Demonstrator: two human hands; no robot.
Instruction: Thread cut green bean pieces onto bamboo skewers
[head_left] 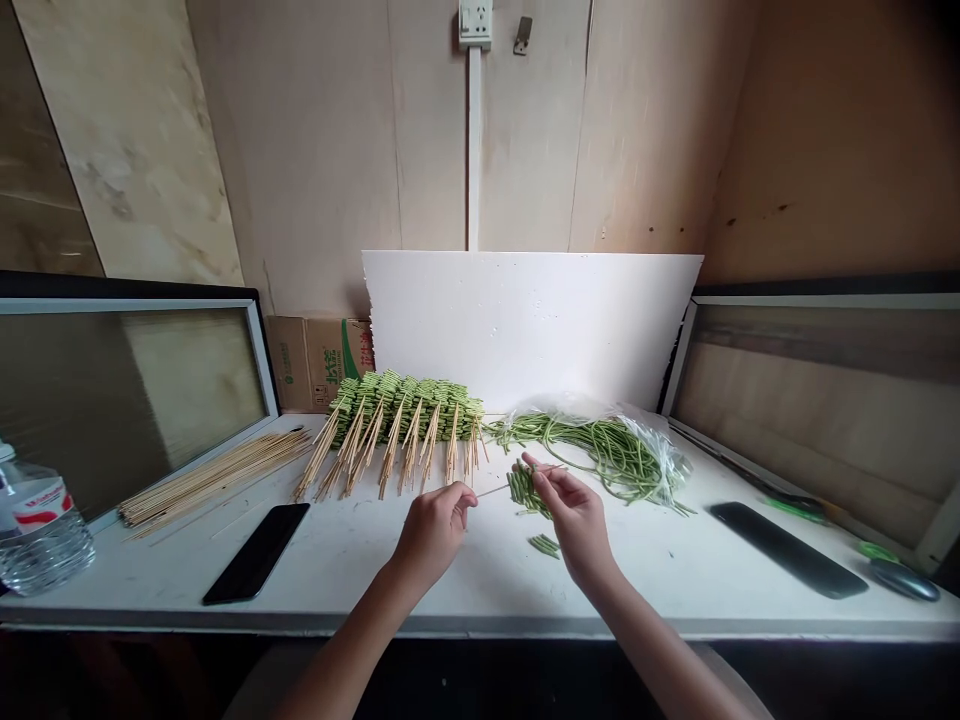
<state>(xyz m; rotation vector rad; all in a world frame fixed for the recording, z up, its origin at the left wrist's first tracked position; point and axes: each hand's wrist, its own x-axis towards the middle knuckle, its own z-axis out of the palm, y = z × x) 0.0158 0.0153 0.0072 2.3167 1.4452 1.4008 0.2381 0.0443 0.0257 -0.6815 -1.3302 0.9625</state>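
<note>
My left hand (435, 527) is closed in a pinch around one end of a thin bamboo skewer (493, 491). The skewer runs right to short cut pieces of green long bean (523, 488), lined up side by side. The fingers of my right hand (581, 520) are pinched on these pieces near the skewer's far end; its tip is partly hidden there. A few loose bean pieces (544, 545) lie on the white table (480, 585) just below. Behind my hands, a stack of finished bean skewers (409, 405) rests with the bare stick ends pointing toward me.
Uncut long beans (600, 450) spill from a clear plastic bag (664, 450) at back right. Bare skewers (217, 475), a phone (256, 553) and a water bottle (41, 525) are at left. A dark flat slab (787, 548) lies right. A white foam board (536, 325) stands behind.
</note>
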